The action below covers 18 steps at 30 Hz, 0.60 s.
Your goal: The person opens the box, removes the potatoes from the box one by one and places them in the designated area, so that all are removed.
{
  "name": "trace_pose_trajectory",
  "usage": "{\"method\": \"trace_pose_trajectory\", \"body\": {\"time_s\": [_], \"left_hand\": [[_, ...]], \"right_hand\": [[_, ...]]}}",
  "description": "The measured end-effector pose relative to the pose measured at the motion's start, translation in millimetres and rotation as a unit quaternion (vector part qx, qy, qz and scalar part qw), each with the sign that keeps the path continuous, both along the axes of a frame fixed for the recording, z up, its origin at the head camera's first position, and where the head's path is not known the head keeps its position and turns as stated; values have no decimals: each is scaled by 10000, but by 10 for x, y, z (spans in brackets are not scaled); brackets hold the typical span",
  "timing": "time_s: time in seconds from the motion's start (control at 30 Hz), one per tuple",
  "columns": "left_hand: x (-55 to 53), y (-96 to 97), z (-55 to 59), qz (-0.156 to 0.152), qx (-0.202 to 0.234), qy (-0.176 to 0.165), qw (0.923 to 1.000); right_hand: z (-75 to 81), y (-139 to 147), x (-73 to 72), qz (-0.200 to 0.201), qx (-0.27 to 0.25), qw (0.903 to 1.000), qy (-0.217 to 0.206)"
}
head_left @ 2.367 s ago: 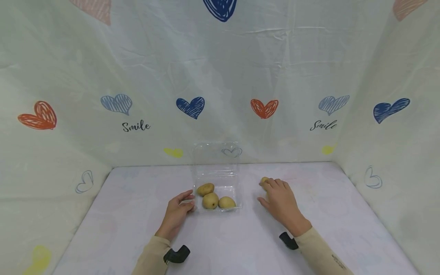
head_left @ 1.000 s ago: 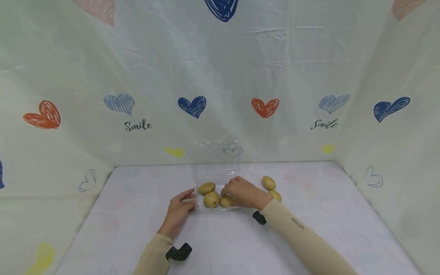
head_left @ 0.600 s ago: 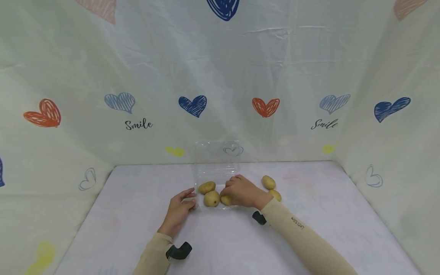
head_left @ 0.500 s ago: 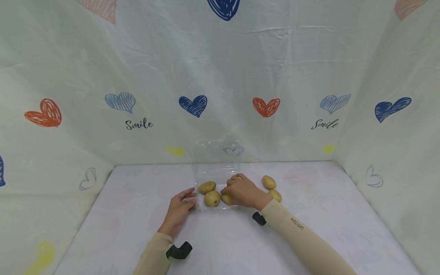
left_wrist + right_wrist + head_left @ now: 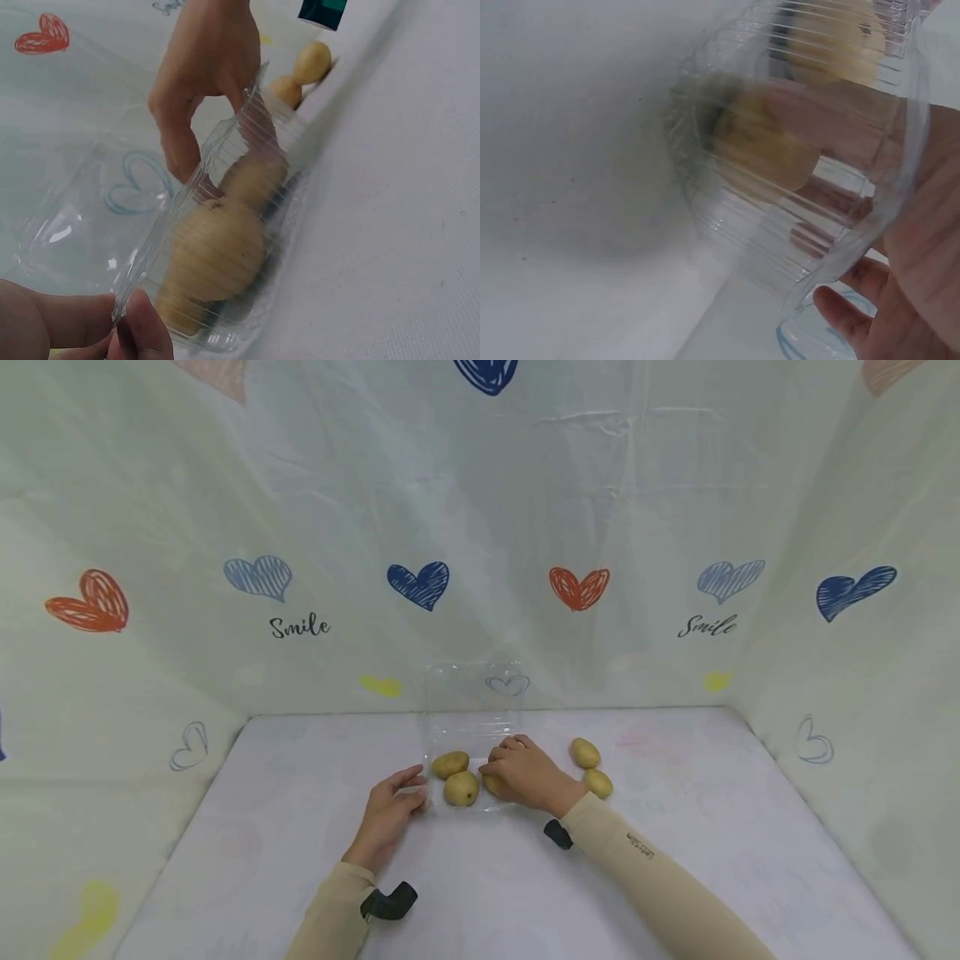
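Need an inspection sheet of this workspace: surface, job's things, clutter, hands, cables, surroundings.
Surface: white tabletop with faint coloured patches.
Job's things: clear ribbed plastic container, its clear plastic lid raised; three yellow-brown rounded potatoes inside, two more potatoes on the tabletop to its right.
Clutter: nothing seen.
Hands: bare left hand pinches the container's rim; bare right hand, inside, grips the rightmost potato there.
Cables: nothing seen.
Surroundings: white sheeting printed with hearts, behind and at both sides.

"Smile" (image 5: 300, 627) twice on backdrop (image 5: 495, 502), "Lets Slim" (image 5: 640, 846) on right sleeve (image 5: 663, 889)
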<state>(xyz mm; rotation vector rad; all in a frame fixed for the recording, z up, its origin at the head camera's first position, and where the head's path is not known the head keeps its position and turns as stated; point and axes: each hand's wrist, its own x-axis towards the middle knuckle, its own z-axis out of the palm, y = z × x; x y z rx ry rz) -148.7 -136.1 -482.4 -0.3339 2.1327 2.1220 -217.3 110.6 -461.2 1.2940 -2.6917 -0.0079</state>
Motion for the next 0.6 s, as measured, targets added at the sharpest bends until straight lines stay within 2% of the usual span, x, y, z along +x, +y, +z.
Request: {"method": "trace_pose_trajectory", "body": {"time_s": [0.2,0.6], "left_hand": [[-13,0,10,-42,-51,-5,10000],[-13,0,2,-56,-23,31,10000]], "right_hand": [[21,-43,3,-241,314,9992,-56],[-8,-72,-27,-315,259,9992,-37]]}}
